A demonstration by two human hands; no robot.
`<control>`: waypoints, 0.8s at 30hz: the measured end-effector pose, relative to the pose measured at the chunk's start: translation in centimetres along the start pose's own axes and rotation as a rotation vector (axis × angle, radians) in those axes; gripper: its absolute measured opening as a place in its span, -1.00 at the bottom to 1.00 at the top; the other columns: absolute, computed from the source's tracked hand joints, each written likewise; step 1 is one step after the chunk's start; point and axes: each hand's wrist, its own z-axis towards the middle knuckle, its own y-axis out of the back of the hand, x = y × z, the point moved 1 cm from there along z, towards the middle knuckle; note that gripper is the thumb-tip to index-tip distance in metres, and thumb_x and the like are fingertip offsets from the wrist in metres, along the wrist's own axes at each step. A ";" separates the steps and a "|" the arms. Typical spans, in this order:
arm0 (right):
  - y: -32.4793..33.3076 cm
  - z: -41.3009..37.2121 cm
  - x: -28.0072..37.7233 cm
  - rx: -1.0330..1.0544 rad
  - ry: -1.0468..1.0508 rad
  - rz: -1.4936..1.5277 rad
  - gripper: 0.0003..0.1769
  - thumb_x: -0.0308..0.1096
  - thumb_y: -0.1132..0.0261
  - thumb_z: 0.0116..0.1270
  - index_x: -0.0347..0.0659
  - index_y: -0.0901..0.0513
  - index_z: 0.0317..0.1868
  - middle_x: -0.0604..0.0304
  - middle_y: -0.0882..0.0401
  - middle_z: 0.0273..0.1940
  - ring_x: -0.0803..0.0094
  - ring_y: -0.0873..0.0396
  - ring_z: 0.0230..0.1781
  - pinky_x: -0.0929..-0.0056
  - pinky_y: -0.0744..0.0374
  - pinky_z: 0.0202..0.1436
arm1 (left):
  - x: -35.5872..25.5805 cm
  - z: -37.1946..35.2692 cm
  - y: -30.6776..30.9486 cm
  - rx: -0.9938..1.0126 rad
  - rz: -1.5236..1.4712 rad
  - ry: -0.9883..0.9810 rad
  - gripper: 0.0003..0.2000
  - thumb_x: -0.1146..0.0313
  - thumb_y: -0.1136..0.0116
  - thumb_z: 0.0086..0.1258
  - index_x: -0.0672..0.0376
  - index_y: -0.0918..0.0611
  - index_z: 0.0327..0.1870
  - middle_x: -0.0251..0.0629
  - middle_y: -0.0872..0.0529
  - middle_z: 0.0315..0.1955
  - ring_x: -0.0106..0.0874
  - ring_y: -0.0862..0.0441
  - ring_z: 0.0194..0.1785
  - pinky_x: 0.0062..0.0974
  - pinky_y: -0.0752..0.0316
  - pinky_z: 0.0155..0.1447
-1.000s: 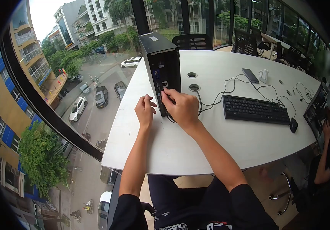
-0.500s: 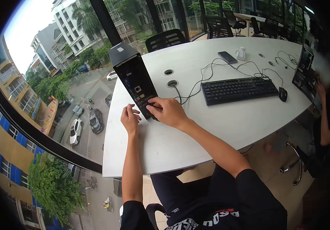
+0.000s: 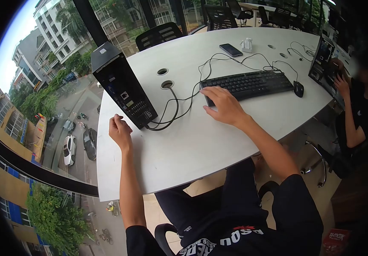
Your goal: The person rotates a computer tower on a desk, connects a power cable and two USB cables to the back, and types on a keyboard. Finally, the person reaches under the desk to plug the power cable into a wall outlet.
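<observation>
A black computer tower (image 3: 124, 91) stands on the white table (image 3: 184, 149), its rear panel of ports facing me. Beside its lower left edge is my left hand (image 3: 120, 131), with the fingers curled in and nothing visible in them. My right hand (image 3: 224, 106) hovers at the near left corner of the black keyboard (image 3: 250, 85). Its thumb and fingers are apart and hold nothing. A thick black cable (image 3: 176, 109) comes out of a table hole (image 3: 167, 85) and runs to the tower's bottom rear; its end there is hard to make out.
A black mouse (image 3: 298, 89) lies right of the keyboard. Farther back are a phone (image 3: 231, 50), a small white object (image 3: 246, 45) and loose cables (image 3: 300, 52). At the right, another person's hands (image 3: 342, 83) touch a second tower (image 3: 324, 59). A window borders the left.
My right hand has left the tower's rear ports and moved right to the keyboard, opening. My left hand stays beside the tower, its fingers more curled. The view has shifted right.
</observation>
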 end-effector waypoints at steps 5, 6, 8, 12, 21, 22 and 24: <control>2.2 -1.1 -8.4 0.082 -0.290 -0.234 -0.22 0.14 -0.37 0.50 -0.22 -0.52 0.52 -0.06 -0.40 0.58 0.08 -0.30 0.64 -0.08 -0.20 0.73 | -3.4 -1.9 -0.9 -0.122 -0.028 -0.234 -0.67 0.23 0.00 0.79 0.23 -0.54 -0.27 -0.47 -0.44 -0.60 -0.69 -0.32 -0.60 -0.62 -0.25 -0.53; 2.6 -1.5 -9.8 0.100 -0.351 -0.305 -0.17 0.22 -0.33 0.52 -0.22 -0.49 0.55 -0.06 -0.35 0.62 0.09 -0.24 0.68 -0.10 -0.14 0.76 | -4.0 -2.5 -1.1 -0.117 0.004 -0.297 -0.68 0.24 0.01 0.79 0.22 -0.54 -0.26 -0.46 -0.45 -0.57 -0.70 -0.32 -0.58 -0.63 -0.25 -0.52; 3.4 -2.7 -11.5 0.243 -0.448 -0.256 -0.09 0.33 -0.25 0.53 -0.20 -0.43 0.60 -0.05 -0.27 0.67 0.11 -0.13 0.73 -0.11 -0.04 0.79 | -4.9 -3.7 -1.6 -0.089 0.034 -0.397 -0.71 0.29 0.02 0.79 0.24 -0.53 -0.24 -0.44 -0.48 -0.53 -0.70 -0.33 -0.55 -0.63 -0.27 -0.49; 4.7 -4.2 -10.7 0.273 -0.432 -0.234 0.01 0.44 -0.25 0.46 -0.20 -0.44 0.61 -0.03 -0.30 0.64 0.11 -0.16 0.71 -0.09 -0.05 0.78 | -6.5 -6.3 -3.3 -0.023 0.233 -0.790 -0.93 0.51 -0.12 0.61 0.32 -0.55 -0.13 -0.23 -0.64 -0.38 -0.47 -0.53 -0.40 -0.48 -0.48 -0.27; 6.6 -8.0 -5.2 0.160 -0.322 -0.138 -0.03 0.38 -0.45 0.32 -0.19 -0.60 0.49 0.01 -0.43 0.49 0.03 -0.34 0.52 0.05 -0.23 0.66 | -12.1 -13.3 -9.6 0.378 0.378 -1.013 -0.87 0.61 -0.37 0.26 0.18 -0.65 -0.29 -0.40 -0.61 -0.57 -0.43 -0.51 -0.51 -0.43 -0.42 -0.27; 6.6 -8.3 -4.4 0.133 -0.306 -0.130 -0.03 0.38 -0.46 0.31 -0.23 -0.62 0.46 -0.02 -0.44 0.45 0.03 -0.37 0.49 0.02 -0.23 0.63 | -12.5 -13.9 -10.3 0.399 0.363 -0.978 -0.87 0.60 -0.38 0.26 0.18 -0.65 -0.30 -0.41 -0.60 -0.59 -0.44 -0.50 -0.53 -0.45 -0.41 -0.29; 6.2 -9.1 -3.0 0.105 -0.262 -0.146 0.00 0.44 -0.41 0.32 -0.27 -0.63 0.44 -0.06 -0.45 0.42 0.05 -0.36 0.50 0.00 -0.23 0.61 | -13.3 -15.0 -12.1 0.441 0.333 -0.907 -0.87 0.58 -0.41 0.27 0.16 -0.66 -0.31 -0.42 -0.57 -0.63 -0.48 -0.48 -0.58 -0.48 -0.41 -0.33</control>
